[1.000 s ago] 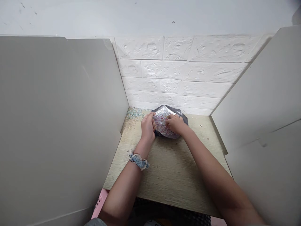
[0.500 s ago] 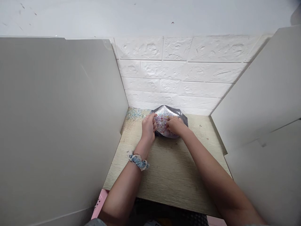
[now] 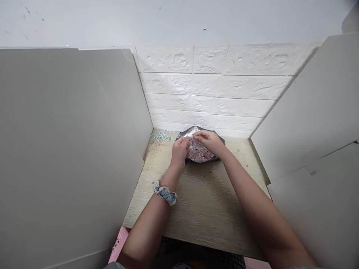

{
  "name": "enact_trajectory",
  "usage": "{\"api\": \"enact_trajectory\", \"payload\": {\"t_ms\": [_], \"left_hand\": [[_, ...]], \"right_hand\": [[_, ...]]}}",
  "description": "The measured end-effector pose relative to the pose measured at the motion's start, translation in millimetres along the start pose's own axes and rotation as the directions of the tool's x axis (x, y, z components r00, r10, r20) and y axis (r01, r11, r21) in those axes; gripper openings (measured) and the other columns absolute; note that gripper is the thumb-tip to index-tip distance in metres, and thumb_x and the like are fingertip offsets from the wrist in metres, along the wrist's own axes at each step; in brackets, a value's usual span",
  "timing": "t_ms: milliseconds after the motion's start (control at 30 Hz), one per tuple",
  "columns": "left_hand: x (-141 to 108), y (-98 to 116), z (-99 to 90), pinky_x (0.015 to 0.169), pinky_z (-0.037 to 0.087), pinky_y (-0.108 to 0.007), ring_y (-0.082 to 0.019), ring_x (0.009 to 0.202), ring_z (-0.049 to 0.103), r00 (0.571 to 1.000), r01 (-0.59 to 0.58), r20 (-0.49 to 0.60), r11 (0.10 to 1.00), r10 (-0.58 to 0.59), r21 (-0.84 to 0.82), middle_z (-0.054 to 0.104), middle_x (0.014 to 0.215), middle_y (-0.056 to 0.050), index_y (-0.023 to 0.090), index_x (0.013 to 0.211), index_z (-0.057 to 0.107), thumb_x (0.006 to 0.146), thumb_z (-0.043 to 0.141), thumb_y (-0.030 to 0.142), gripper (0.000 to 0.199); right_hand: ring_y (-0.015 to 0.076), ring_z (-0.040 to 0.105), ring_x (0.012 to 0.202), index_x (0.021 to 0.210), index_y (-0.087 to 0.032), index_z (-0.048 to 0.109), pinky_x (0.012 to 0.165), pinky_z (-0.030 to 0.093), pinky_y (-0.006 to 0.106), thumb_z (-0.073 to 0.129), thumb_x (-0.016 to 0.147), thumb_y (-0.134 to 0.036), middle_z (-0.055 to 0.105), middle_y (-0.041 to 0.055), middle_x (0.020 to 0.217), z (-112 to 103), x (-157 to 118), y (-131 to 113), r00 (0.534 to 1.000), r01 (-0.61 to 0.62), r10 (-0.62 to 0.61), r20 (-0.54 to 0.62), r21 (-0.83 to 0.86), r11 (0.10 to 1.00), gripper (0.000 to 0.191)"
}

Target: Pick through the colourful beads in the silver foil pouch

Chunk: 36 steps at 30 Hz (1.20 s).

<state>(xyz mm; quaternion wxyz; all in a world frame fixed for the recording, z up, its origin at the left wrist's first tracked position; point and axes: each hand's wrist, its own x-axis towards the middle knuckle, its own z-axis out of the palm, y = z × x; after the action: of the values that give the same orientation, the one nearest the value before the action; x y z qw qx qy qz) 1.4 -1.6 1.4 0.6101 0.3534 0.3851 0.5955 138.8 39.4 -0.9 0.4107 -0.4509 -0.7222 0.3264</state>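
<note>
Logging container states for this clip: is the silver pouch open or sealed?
Open. The silver pouch gapes, showing small pinkish beads inside; the left hand and right hand pinch at its mouth.

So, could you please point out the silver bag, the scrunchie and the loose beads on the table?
silver bag (image 3: 209, 158), head view, dark lower edge near the right wrist.
scrunchie (image 3: 165, 193), head view, blue fabric on the left wrist.
loose beads (image 3: 160, 136), head view, middle of the pile in the table's far left corner.

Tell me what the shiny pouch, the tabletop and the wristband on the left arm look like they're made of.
The pouch looks like silvery plastic or foil film: it glitters and crinkles.
The tabletop looks like pale wood or matte wood-look laminate, going by its fine grain lines.
The wristband looks like soft gathered fabric in blue with a pale frill.
</note>
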Motion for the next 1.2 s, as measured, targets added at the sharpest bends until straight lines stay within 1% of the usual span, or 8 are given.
{"api": "enact_trajectory", "payload": {"t_ms": [133, 267, 367, 533, 767, 900, 1100, 1200], "left_hand": [[-0.8, -1.2, 1.4, 0.034, 0.015, -0.017, -0.001, 0.033, 0.027, 0.999, -0.006, 0.046, 0.994, 0.001, 0.108, 0.04, 0.047, 0.006, 0.014, 0.061, 0.052, 0.073, 0.059, 0.03, 0.022], [-1.6, -0.7, 1.7, 0.035, 0.021, -0.018, -0.003, 0.034, 0.036, 0.998, -0.025, 0.067, 0.981, 0.013, 0.194, 0.059, 0.058, -0.001, 0.013, 0.06, 0.058, 0.074, 0.06, 0.033, 0.025], [-1.7, -0.3, 1.1, 0.036, 0.024, -0.019, -0.003, 0.035, 0.039, 0.998, -0.023, 0.063, 0.977, 0.01, 0.211, 0.066, 0.068, -0.005, 0.013, 0.066, 0.063, 0.075, 0.059, 0.034, 0.023], [-1.0, -0.9, 0.2, 0.036, 0.024, -0.019, -0.004, 0.035, 0.039, 0.998, -0.038, 0.062, 0.975, 0.024, 0.22, 0.07, 0.073, -0.007, 0.014, 0.071, 0.067, 0.075, 0.059, 0.034, 0.022], [0.2, -2.5, -0.6, 0.034, 0.022, -0.018, -0.004, 0.034, 0.04, 0.998, -0.046, 0.05, 0.981, 0.037, 0.19, 0.069, 0.069, -0.008, 0.015, 0.074, 0.069, 0.076, 0.06, 0.033, 0.021], [1.1, -3.3, -0.9, 0.033, 0.021, -0.018, -0.005, 0.033, 0.039, 0.997, -0.064, 0.046, 0.981, 0.056, 0.185, 0.067, 0.062, -0.007, 0.015, 0.071, 0.069, 0.076, 0.061, 0.031, 0.019], [-0.3, -1.0, 0.0, 0.034, 0.023, -0.019, -0.005, 0.034, 0.04, 0.997, -0.064, 0.05, 0.978, 0.055, 0.198, 0.069, 0.068, -0.007, 0.014, 0.067, 0.068, 0.077, 0.059, 0.03, 0.02], [-1.3, 0.7, 0.8, 0.034, 0.024, -0.019, -0.005, 0.035, 0.04, 0.998, -0.048, 0.047, 0.98, 0.04, 0.195, 0.069, 0.068, -0.007, 0.014, 0.066, 0.068, 0.076, 0.06, 0.029, 0.02]], "right_hand": [[0.0158, 0.057, 0.077, 0.082, -0.016, 0.063, 0.073, 0.046, 0.031, 0.063, 0.069, -0.039, 0.063, 0.0034, 0.081, 1.1, -0.5, -1.4, 0.995, -0.102, 0.092, 0.047, 0.34, 0.935, 0.027], [0.013, 0.057, 0.071, 0.08, -0.015, 0.063, 0.07, 0.048, 0.029, 0.069, 0.065, -0.039, 0.062, 0.002, 0.075, 3.5, -0.4, -1.6, 0.985, -0.173, 0.137, 0.109, 0.489, 0.855, 0.029], [0.0118, 0.056, 0.069, 0.08, -0.014, 0.064, 0.068, 0.048, 0.028, 0.071, 0.063, -0.039, 0.062, 0.0027, 0.076, 3.8, -0.7, -2.1, 0.984, -0.175, 0.137, 0.111, 0.515, 0.84, 0.032], [0.0117, 0.058, 0.071, 0.079, -0.015, 0.062, 0.07, 0.049, 0.029, 0.072, 0.064, -0.037, 0.062, 0.0022, 0.077, 1.6, -1.7, -3.3, 0.988, -0.153, 0.111, 0.111, 0.526, 0.836, 0.028], [0.0146, 0.061, 0.079, 0.077, -0.016, 0.059, 0.081, 0.05, 0.034, 0.073, 0.063, -0.036, 0.063, 0.0025, 0.079, 0.9, -3.2, -6.0, 0.984, -0.16, 0.096, 0.148, 0.525, 0.836, 0.028], [0.0141, 0.061, 0.077, 0.077, -0.016, 0.059, 0.08, 0.05, 0.033, 0.074, 0.062, -0.035, 0.063, 0.002, 0.078, 1.7, -2.9, -5.2, 0.984, -0.163, 0.096, 0.151, 0.53, 0.832, 0.029], [0.0147, 0.061, 0.079, 0.079, -0.016, 0.059, 0.081, 0.05, 0.033, 0.073, 0.064, -0.036, 0.064, 0.0026, 0.08, 1.9, -3.4, -3.8, 0.987, -0.139, 0.075, 0.144, 0.507, 0.851, 0.029], [0.0152, 0.061, 0.08, 0.079, -0.016, 0.058, 0.081, 0.05, 0.034, 0.074, 0.063, -0.037, 0.064, 0.0027, 0.08, 2.3, -3.8, -4.1, 0.986, -0.139, 0.07, 0.148, 0.525, 0.839, 0.03]]}}
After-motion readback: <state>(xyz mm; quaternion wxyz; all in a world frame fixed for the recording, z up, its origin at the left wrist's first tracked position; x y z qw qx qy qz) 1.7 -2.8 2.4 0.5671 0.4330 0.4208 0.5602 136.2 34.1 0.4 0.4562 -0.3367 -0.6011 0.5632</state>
